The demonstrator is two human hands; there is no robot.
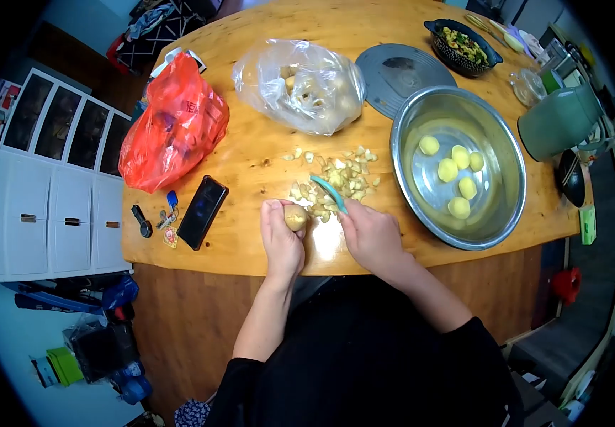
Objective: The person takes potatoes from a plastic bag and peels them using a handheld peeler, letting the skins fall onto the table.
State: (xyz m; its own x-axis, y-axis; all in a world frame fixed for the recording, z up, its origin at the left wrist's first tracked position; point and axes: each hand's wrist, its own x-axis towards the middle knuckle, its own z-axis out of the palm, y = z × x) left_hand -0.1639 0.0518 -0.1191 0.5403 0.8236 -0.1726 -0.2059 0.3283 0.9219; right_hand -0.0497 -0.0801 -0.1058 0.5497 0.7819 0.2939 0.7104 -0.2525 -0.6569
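My left hand (282, 242) is closed around a brown, unpeeled-looking potato (295, 218) near the table's front edge. In my right hand (376, 238) is a teal-handled peeler (329, 192), tilted up and to the left; its blade is too small to make out. Behind and between both hands lies a loose heap of potato peelings (350, 176). To the right, a large metal basin (401, 181) holds several peeled yellow potatoes (448, 170). Beyond the peelings sits a clear plastic bag (300, 85) with more potatoes inside.
On the left of the wooden table (254, 160) are a red plastic bag (173, 128), a black phone (204, 212), a watch (141, 221) and keys (172, 201). A grey round mat (400, 71), a dark dish of food (462, 50) and a green kettle (560, 122) stand at the back right.
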